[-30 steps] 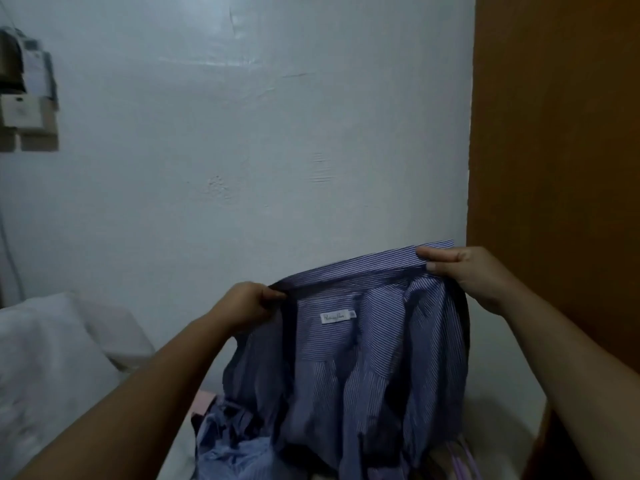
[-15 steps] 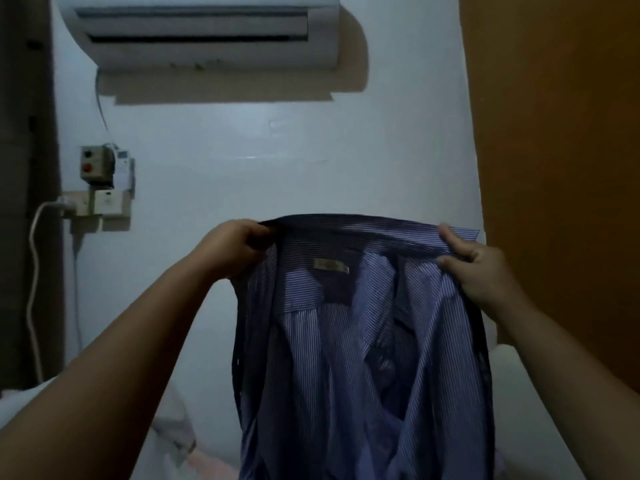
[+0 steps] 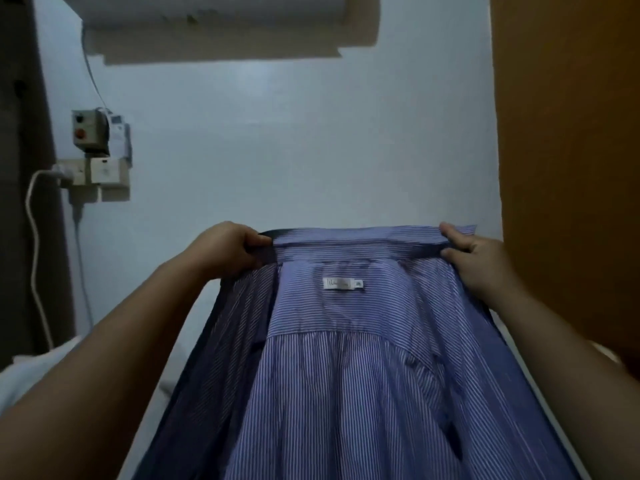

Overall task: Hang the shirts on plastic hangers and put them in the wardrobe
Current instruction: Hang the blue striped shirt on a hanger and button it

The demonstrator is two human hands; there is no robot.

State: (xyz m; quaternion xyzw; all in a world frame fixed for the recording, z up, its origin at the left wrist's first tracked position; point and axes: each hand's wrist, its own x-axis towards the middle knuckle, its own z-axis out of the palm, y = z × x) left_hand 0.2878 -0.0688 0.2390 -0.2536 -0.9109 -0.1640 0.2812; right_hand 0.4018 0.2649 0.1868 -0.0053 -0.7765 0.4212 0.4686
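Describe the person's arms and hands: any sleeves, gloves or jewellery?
Both forearms are bare as far as the view shows, with no sleeves in sight. The left hand and right hand wear no gloves, and no rings, watch or bracelets show.

One striped shirt (image 3: 363, 375), two hands: left (image 3: 228, 249), right (image 3: 481, 261); one air conditioner (image 3: 228, 15).

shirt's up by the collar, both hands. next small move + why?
Probably free one hand for a hanger. The left hand and right hand each grip an end of the collar, so the striped shirt hangs spread open with its label showing. No hanger is in view.
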